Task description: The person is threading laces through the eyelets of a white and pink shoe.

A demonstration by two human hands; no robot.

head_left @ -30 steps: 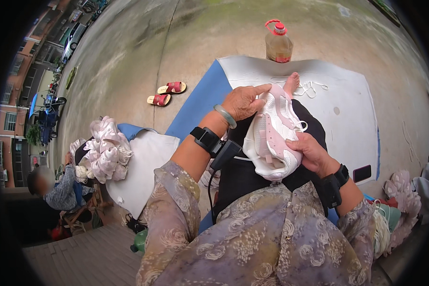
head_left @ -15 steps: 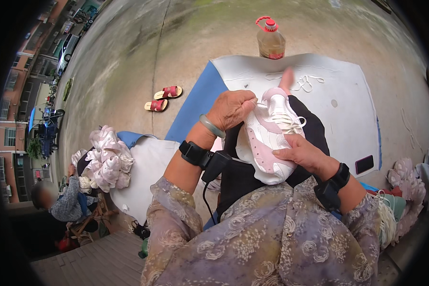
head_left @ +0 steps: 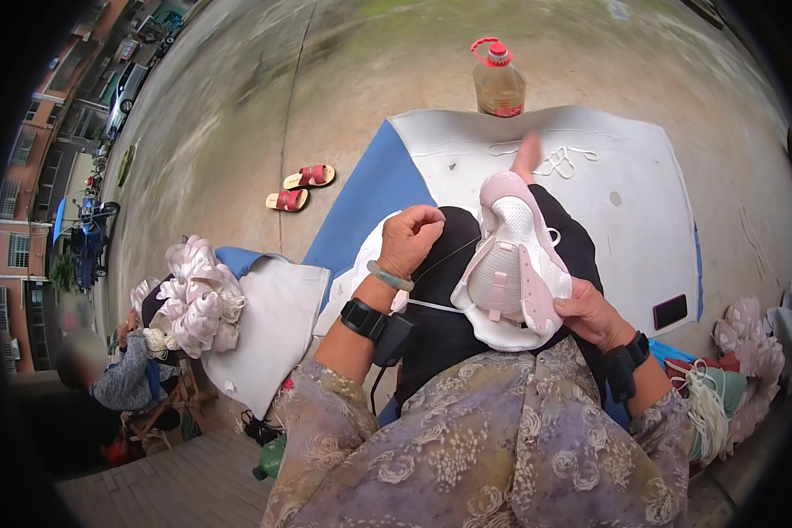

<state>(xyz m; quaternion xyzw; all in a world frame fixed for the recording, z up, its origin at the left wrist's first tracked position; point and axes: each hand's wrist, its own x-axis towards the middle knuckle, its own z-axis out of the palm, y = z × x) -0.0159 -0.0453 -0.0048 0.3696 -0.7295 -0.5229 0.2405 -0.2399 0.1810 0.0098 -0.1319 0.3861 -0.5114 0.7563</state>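
A pink and white shoe upper (head_left: 512, 264) rests on my lap, toe pointing away from me. My right hand (head_left: 590, 312) grips its lower right edge. My left hand (head_left: 411, 239) is closed into a fist to the left of the shoe, pinching a thin thread (head_left: 449, 255) that runs taut from my fingers to the shoe. A white lace end (head_left: 431, 305) trails below it across my dark trousers. Both wrists carry black bands, and the left one also has a pale green bangle.
A white mat (head_left: 642, 176) on a blue sheet (head_left: 361, 207) lies ahead, with loose white laces (head_left: 554, 158), a bottle of amber liquid (head_left: 498, 81) and a dark phone (head_left: 670, 311). Red sandals (head_left: 297, 187) sit on the concrete. A heap of pink shoe uppers (head_left: 195, 295) and a seated person (head_left: 119, 374) are left.
My left hand has pulled away from the shoe to the left, drawing the thread out taut. The shoe has turned so its mesh side faces up.
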